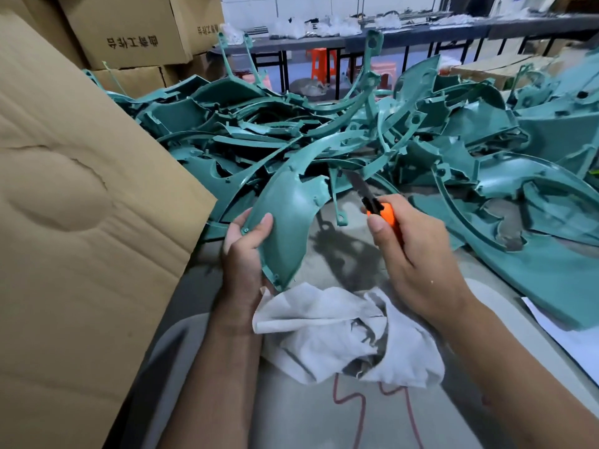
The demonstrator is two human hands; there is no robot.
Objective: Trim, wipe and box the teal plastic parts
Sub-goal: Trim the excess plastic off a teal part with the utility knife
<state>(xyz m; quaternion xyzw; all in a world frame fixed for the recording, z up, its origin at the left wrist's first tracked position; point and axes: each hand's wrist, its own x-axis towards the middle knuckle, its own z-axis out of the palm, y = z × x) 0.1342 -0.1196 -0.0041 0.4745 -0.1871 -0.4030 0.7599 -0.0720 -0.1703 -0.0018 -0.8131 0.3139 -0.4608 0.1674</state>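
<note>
My left hand (243, 254) grips the lower end of a curved teal plastic part (291, 215), thumb on its outer face. The part arcs up and away toward the pile. My right hand (418, 257) holds an orange utility knife (385, 215) with its blade (358, 184) out, pointing up-left, a short gap right of the part's edge. A crumpled white cloth (343, 332) lies on my lap just under the part's lower tip. A large pile of teal plastic parts (372, 131) covers the table ahead.
A big cardboard box flap (81, 222) stands close on the left. Stacked cardboard boxes (129, 34) rise behind it. Far off are a long dark bench (421, 30) and orange stools (321, 63). A white sheet (570, 345) lies at the right.
</note>
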